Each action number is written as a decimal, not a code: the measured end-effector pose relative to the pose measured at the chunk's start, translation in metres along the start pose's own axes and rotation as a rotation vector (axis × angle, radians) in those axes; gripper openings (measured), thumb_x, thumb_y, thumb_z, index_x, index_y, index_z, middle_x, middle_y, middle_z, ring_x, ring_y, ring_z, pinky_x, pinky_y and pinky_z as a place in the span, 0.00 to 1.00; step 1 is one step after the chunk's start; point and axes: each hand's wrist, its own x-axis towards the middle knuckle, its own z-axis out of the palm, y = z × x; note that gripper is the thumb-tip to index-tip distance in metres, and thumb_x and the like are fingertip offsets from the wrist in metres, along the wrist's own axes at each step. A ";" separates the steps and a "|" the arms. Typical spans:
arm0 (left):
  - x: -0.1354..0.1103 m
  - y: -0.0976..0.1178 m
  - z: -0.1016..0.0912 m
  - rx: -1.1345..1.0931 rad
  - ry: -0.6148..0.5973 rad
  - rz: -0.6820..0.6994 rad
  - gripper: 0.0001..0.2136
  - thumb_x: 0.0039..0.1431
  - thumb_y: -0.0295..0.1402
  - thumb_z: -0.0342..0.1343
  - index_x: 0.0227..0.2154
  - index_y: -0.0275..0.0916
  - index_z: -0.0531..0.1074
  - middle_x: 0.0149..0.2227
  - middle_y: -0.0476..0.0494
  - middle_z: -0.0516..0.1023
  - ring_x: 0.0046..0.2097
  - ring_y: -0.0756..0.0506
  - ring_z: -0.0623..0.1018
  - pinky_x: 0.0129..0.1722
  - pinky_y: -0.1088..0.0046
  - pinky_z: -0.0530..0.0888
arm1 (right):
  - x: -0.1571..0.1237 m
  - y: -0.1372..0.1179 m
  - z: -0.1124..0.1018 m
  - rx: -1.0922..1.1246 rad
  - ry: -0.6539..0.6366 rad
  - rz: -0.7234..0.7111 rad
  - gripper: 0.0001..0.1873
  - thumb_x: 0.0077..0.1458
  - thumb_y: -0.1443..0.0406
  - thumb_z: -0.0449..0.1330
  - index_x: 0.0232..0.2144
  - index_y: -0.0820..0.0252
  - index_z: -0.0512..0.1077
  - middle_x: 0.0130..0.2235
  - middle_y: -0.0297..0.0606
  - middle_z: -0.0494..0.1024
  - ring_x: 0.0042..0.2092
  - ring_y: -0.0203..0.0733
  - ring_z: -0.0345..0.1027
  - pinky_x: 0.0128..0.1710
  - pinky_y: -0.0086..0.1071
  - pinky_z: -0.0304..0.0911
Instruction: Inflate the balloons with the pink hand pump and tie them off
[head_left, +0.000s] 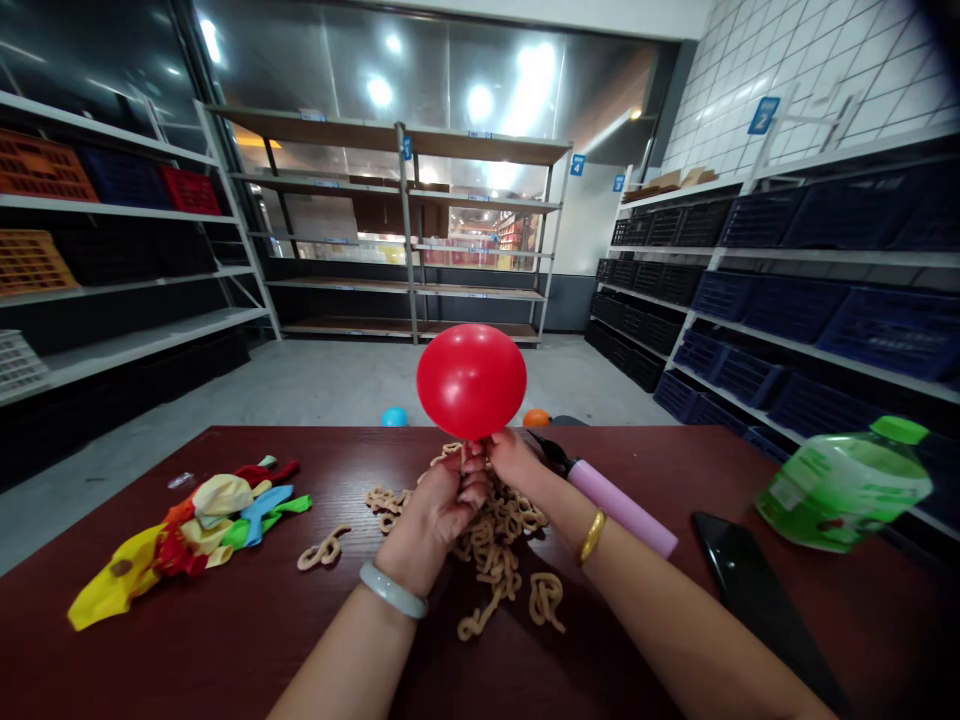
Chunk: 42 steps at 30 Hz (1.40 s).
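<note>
Red and already inflated, the balloon (472, 380) sits over the middle of the worktop's (217, 645) far edge; your left hand (444, 494) and right hand (514, 461) pinch it underneath. Whether it is tied is hidden. Limp balloons (223, 496) lie uninflated towards the left edge.

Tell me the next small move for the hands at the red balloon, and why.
I'd probably pinch the red balloon shut at its lower end, left hand and right hand together: it looks inflated, both hands meet there, and any knot is hidden.
</note>
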 end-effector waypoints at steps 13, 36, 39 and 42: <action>0.021 -0.016 -0.015 0.538 0.312 0.543 0.08 0.53 0.32 0.60 0.24 0.39 0.66 0.19 0.53 0.64 0.20 0.52 0.62 0.20 0.78 0.56 | -0.039 -0.004 -0.004 0.596 -0.091 0.282 0.11 0.55 0.57 0.59 0.31 0.56 0.77 0.23 0.32 0.74 0.28 0.40 0.68 0.27 0.31 0.61; 0.025 -0.031 -0.016 1.028 0.215 0.851 0.05 0.59 0.33 0.57 0.33 0.41 0.78 0.34 0.42 0.79 0.37 0.44 0.76 0.40 0.73 0.68 | -0.052 -0.014 -0.028 -0.017 0.216 0.051 0.08 0.58 0.68 0.54 0.31 0.59 0.74 0.31 0.38 0.78 0.32 0.39 0.68 0.33 0.30 0.57; 0.024 -0.028 -0.019 1.156 0.249 0.879 0.08 0.60 0.36 0.55 0.34 0.40 0.78 0.34 0.43 0.80 0.37 0.44 0.76 0.39 0.72 0.68 | -0.054 -0.014 -0.029 -0.028 0.246 0.009 0.07 0.58 0.68 0.55 0.32 0.59 0.74 0.32 0.37 0.78 0.34 0.40 0.69 0.34 0.30 0.58; 0.020 -0.025 -0.019 1.325 0.353 0.884 0.10 0.60 0.37 0.53 0.32 0.38 0.77 0.31 0.43 0.80 0.33 0.45 0.75 0.36 0.71 0.68 | -0.056 -0.013 -0.031 -0.205 0.242 -0.124 0.06 0.59 0.68 0.57 0.33 0.58 0.75 0.34 0.39 0.79 0.37 0.43 0.70 0.38 0.32 0.58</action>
